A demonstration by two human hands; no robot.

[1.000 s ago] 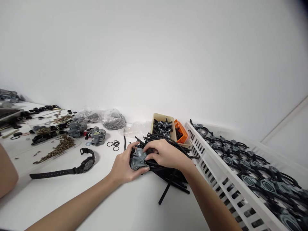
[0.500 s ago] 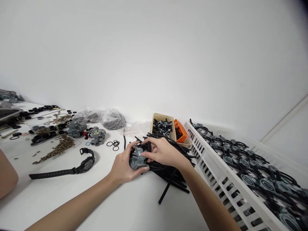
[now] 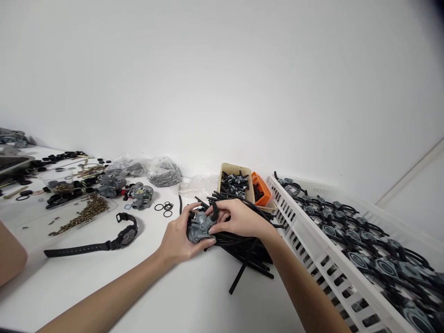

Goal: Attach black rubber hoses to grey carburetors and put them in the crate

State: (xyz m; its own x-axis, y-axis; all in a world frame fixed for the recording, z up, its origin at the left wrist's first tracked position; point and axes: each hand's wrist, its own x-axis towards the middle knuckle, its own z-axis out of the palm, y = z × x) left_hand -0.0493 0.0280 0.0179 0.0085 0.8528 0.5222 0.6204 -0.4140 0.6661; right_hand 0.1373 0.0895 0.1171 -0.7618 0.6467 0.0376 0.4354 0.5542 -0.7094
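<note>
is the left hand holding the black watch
No, the left hand grips a grey metal part, while the black watch lies on the white table.

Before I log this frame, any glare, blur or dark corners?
Head view: diffuse light, mild glow on the wall, dark top-right corner; head view: white crate blurs along its far rim; head view: gray metal part readable, fine detail soft.

The right hand (image 3: 239, 219) hides whether the black tube (image 3: 215, 212) joins the grey metal body (image 3: 200, 227); the lower right edge crops the white crate (image 3: 333, 249), the left edge another person's arm (image 3: 10, 252)
</note>
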